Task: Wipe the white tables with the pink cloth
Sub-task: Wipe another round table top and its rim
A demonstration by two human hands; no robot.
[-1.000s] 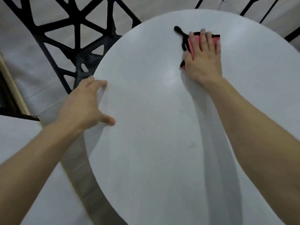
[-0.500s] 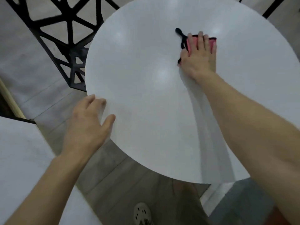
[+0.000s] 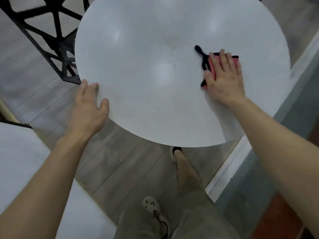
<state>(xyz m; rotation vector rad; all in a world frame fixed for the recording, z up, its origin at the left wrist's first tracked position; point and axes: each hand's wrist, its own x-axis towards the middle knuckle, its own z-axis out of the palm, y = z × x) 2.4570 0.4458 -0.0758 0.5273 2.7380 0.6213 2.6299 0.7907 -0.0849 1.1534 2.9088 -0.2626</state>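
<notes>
1. Round white table [image 3: 146, 104]: fills the upper middle of the view. The top is bare apart from the cloth and the two hands. Judged mid-wipe, with most of the top within arm's reach.
2. Second white surface [image 3: 20, 161], lower left: apart from the round table, with floor between them. It is probably another table due for wiping.
3. Black lattice frame [image 3: 48, 37]: stands on the floor beyond the table's left edge, clear of the work.
4. Left hand [image 3: 88, 109]: rests at the near-left rim, fingers straight and loosely spread, thumb lying on the top. It holds nothing and is likely there to brace the table against the wiping push.
5. Right hand [image 3: 224, 78]: lies flat, fingers straight and close together, palm pressing the cloth down on the right side of the top. A flat palm spreads pressure over the whole pad.
6. Pink cloth [image 3: 212, 68]: folded and black-edged, mostly hidden under the right hand and in contact with the table.
7. Black loop [image 3: 198, 49]: trails from the cloth's far-left corner, lying loose on the top.
</notes>
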